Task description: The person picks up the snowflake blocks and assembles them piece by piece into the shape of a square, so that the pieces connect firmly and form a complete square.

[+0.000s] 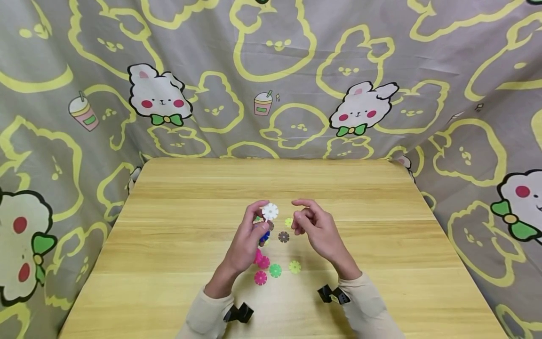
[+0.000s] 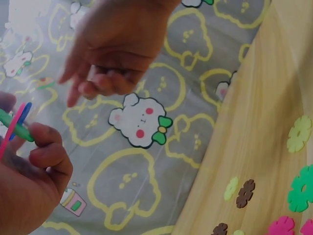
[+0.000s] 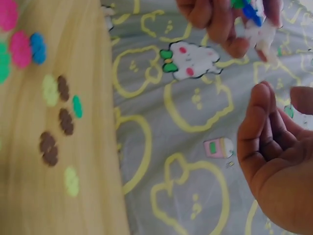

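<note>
My left hand (image 1: 245, 242) pinches a joined group of notched plastic flower discs above the table. A white disc (image 1: 270, 211) faces up at its fingertips, with a blue disc (image 1: 265, 237) lower down by the thumb. In the left wrist view, a pink disc (image 2: 13, 129) and a green disc (image 2: 18, 128) cross within the same group; how they all join is partly hidden by the fingers. My right hand (image 1: 319, 230) hovers to the right, apart from the group. Its fingers are loosely bent with nothing visible between them.
Loose discs lie on the wooden table (image 1: 381, 202) beneath and between the hands: pink (image 1: 260, 278), green (image 1: 275, 270), yellow (image 1: 295, 267) and brown (image 1: 283, 237). A patterned curtain (image 1: 296, 127) hangs behind the table and along both sides.
</note>
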The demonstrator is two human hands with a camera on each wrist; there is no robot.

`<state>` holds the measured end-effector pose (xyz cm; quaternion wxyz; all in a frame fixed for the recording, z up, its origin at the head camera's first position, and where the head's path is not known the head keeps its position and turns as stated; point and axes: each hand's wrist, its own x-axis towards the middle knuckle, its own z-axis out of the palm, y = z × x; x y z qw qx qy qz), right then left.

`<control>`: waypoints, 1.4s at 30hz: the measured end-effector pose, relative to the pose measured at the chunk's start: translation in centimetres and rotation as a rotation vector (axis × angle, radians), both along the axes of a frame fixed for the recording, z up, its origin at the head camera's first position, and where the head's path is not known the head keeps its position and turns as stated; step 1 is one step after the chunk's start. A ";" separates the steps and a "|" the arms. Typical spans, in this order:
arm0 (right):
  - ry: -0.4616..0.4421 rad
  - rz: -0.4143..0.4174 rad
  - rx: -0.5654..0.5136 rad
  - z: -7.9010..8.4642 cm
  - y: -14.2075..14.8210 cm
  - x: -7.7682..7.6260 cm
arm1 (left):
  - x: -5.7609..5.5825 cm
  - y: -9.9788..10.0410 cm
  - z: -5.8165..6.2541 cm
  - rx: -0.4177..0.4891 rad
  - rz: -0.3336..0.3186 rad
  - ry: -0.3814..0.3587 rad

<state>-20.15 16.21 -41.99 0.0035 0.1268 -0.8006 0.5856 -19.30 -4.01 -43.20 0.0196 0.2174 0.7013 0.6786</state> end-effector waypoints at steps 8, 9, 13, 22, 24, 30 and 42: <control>-0.022 0.046 0.408 -4.8 0.8 -1.7 | -0.1 0.0 0.1 0.062 0.112 -0.074; -0.019 0.054 0.461 -5.6 0.8 -1.9 | -0.1 0.0 0.1 0.056 0.130 -0.083; -0.044 0.090 0.641 -7.6 0.8 -2.4 | -0.1 0.1 0.1 0.057 0.185 -0.118; -0.088 0.185 0.825 -9.2 -0.3 -2.5 | -0.3 0.0 0.1 0.078 0.271 -0.151; -0.090 0.181 0.838 -9.2 -0.5 -2.4 | -0.3 0.0 0.1 0.092 0.265 -0.168; -0.075 0.166 0.850 -9.4 -0.8 -2.4 | -0.3 -0.2 -0.1 0.096 0.273 -0.197; -0.011 0.109 0.868 -10.1 -1.0 -2.5 | -0.4 -0.6 -0.3 0.050 0.279 -0.151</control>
